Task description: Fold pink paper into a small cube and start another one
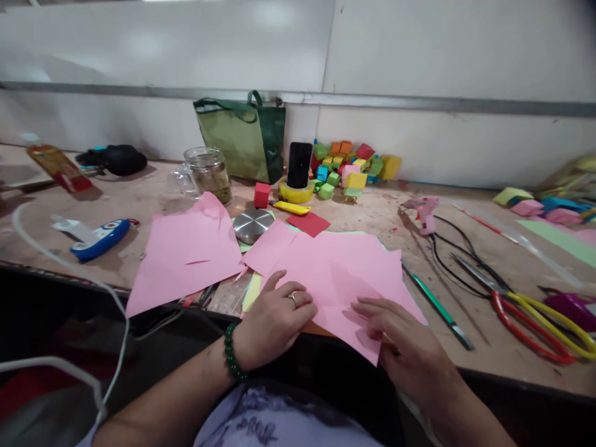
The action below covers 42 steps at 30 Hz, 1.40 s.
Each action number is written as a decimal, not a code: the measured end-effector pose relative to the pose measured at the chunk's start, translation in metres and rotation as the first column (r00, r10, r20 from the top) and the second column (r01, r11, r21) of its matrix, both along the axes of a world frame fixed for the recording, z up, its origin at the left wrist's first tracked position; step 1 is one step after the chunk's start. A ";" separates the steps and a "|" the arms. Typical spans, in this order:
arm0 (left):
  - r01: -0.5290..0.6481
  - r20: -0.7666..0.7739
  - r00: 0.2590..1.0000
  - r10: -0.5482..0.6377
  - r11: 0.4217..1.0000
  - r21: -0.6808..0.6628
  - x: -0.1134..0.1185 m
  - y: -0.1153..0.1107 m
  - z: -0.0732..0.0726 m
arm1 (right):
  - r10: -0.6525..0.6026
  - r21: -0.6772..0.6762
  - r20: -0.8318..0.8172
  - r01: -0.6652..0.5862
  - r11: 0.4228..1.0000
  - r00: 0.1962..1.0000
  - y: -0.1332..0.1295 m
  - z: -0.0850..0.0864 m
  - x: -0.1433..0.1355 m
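In the head view, the wide pink paper lies at the near edge of the surface, in front of the person. Part of it is hidden under both hands, and whether it is one sheet or several overlapping is hard to make out. The left hand, with a ring and a green bead bracelet, rests on its near left part; the thumb stands apart from the fingers, whose tips are partly hidden. The right hand is at the near right part, fingers over the paper, thumb mostly hidden; whether this grip pinches the paper cannot be told.

The paper covers the near corner of a flat red paper piece and part of the round steel disc. A dark-screened phone hides some of the heap of coloured paper blocks at the far side. On the right, a purple object is cut off by the picture's edge.

The wide paper's long axis runs left to right, its right end slanting nearer; one corner points near, between the hands. Left of it, another pink sheet points a corner near and left, past the surface's edge.
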<state>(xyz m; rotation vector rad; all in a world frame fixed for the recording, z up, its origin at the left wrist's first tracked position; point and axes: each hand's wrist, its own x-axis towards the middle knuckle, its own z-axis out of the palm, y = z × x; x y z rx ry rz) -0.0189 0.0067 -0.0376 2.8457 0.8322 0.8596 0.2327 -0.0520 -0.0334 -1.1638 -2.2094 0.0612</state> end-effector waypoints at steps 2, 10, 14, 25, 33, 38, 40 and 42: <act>0.020 -0.032 0.999 -0.023 0.996 -0.089 -0.004 0.000 -0.002 | -0.087 -0.092 -0.024 0.085 0.992 0.996 -0.007 -0.008 0.000; 0.045 -0.033 0.998 -0.050 0.991 -0.127 -0.007 0.001 0.012 | -0.071 -0.080 -0.153 0.059 0.995 0.986 -0.010 -0.008 -0.001; 0.105 0.070 0.993 -0.095 0.984 -0.147 -0.008 -0.004 0.022 | -0.015 -0.155 -0.179 -0.013 0.988 0.984 -0.010 -0.001 0.003; 0.068 -0.196 0.977 -0.090 0.991 -0.115 0.000 0.009 0.006 | 0.061 -0.225 -0.081 -0.077 0.971 0.995 -0.011 -0.002 0.013; 0.067 -0.190 0.980 -0.062 0.997 0.022 0.000 0.010 0.001 | 0.001 -0.006 0.027 -0.001 1.000 1.000 -0.017 -0.004 0.023; 0.046 -0.217 0.976 -0.011 0.987 0.156 0.005 0.001 0.011 | -0.110 0.056 0.162 0.102 0.993 0.981 -0.025 -0.002 0.007; 0.051 -0.209 0.978 -0.013 0.983 0.177 0.005 -0.005 0.018 | -0.145 0.092 0.151 0.132 0.987 0.978 -0.026 -0.001 0.002; 0.051 -0.167 0.986 -0.027 0.989 0.142 0.004 -0.008 0.024 | -0.156 0.103 0.125 0.144 0.984 0.980 -0.022 0.000 0.000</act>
